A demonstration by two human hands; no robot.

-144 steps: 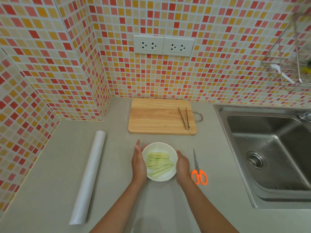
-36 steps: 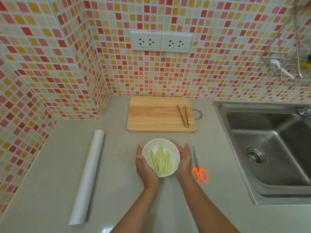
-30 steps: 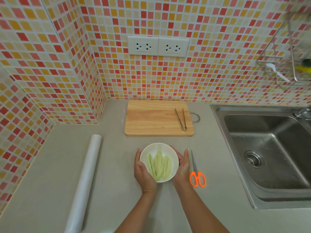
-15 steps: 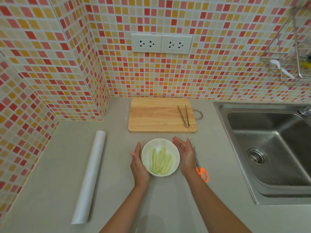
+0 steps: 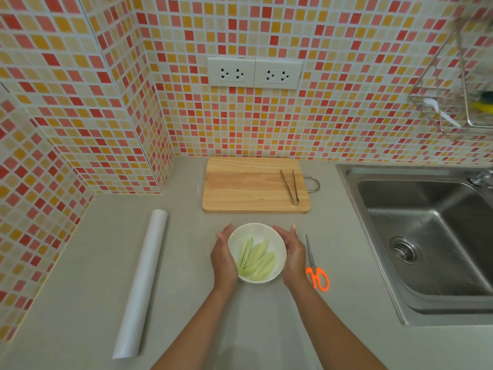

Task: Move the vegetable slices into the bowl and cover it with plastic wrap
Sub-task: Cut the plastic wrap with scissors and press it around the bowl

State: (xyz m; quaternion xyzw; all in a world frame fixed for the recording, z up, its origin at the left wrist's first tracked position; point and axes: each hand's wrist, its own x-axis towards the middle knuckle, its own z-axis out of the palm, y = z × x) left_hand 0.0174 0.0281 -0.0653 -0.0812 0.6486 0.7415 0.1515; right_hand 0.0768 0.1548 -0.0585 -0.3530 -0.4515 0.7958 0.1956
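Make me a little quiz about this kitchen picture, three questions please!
1. True or false: the vegetable slices are on the cutting board.
2. Which thing lies closest to the right hand? A) plastic wrap roll B) scissors C) tongs
3. Fill in: the left hand and right hand rest against the sides of the white ____.

Key
1. False. They lie in the bowl.
2. B. The scissors lie just beside it.
3. Bowl.
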